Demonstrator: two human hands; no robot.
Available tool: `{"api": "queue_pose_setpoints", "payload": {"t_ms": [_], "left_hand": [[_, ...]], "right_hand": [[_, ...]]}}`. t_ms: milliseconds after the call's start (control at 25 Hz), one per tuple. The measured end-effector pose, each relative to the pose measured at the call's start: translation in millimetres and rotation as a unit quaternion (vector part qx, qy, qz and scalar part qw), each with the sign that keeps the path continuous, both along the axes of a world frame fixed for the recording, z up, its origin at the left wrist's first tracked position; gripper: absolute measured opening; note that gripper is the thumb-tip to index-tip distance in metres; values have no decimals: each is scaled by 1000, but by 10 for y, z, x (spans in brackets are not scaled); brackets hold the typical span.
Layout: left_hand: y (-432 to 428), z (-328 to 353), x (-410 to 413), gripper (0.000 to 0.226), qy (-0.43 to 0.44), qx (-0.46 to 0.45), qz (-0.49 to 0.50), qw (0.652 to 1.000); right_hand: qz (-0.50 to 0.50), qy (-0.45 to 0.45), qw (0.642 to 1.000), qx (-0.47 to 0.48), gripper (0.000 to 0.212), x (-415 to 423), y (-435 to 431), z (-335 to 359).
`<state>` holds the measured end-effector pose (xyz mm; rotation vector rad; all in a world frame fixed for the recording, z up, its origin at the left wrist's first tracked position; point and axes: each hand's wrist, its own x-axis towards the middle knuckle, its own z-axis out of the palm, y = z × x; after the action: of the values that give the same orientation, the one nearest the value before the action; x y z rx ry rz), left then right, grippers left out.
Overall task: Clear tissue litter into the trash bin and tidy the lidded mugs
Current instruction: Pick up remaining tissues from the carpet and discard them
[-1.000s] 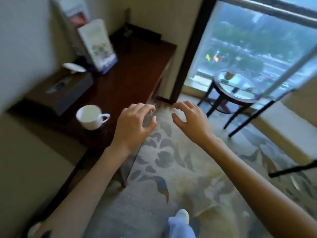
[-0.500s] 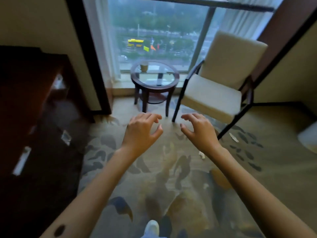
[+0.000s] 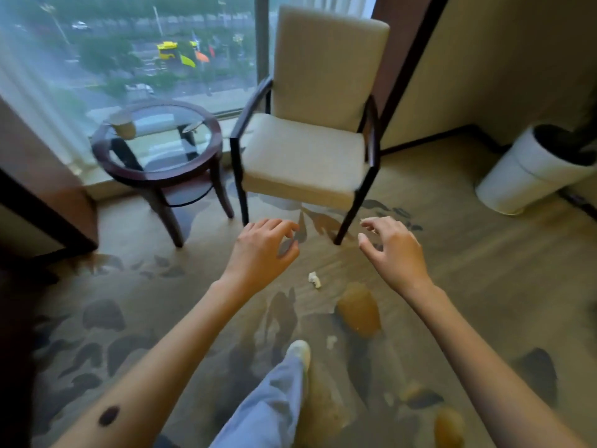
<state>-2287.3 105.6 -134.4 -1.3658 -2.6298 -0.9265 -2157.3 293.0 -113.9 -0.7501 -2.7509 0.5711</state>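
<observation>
A small crumpled white tissue (image 3: 314, 280) lies on the patterned carpet between my two hands, slightly nearer than them. A second white scrap (image 3: 331, 341) lies on the carpet next to my forward shoe. My left hand (image 3: 261, 253) hovers above the floor, fingers curled and apart, holding nothing. My right hand (image 3: 392, 250) hovers the same way, empty, just right of the chair's front leg. A white trash bin (image 3: 523, 176) with a dark inside leans at the right wall. A tan cup (image 3: 124, 129) stands on the round glass table (image 3: 155, 169); its lid cannot be made out.
A cream upholstered armchair (image 3: 307, 150) with dark frame stands straight ahead at the window, the glass table to its left. A dark wooden cabinet edge (image 3: 42, 202) fills the left side. My leg and white shoe (image 3: 298, 352) step forward at bottom centre.
The view has swung right, away from the wooden desk with the white mug and tissue box, and closer to the chair and table. The trash bin and floor tissues came into view. Both hands stay empty.
</observation>
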Motion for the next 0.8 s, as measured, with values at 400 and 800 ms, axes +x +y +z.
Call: {"api": "queue_pose_setpoints", "payload": {"t_ms": [400,800], "left_hand": [[2674,-109,-505,20,-39,-6,-47,998],[4299,-1226,-419,20,-101,-42,143,984]], "right_hand": [[-40,-60,997,-14,28,-413,2518,-122],[161,-160,974,-8,30,-1127,4554,-1246]]}}
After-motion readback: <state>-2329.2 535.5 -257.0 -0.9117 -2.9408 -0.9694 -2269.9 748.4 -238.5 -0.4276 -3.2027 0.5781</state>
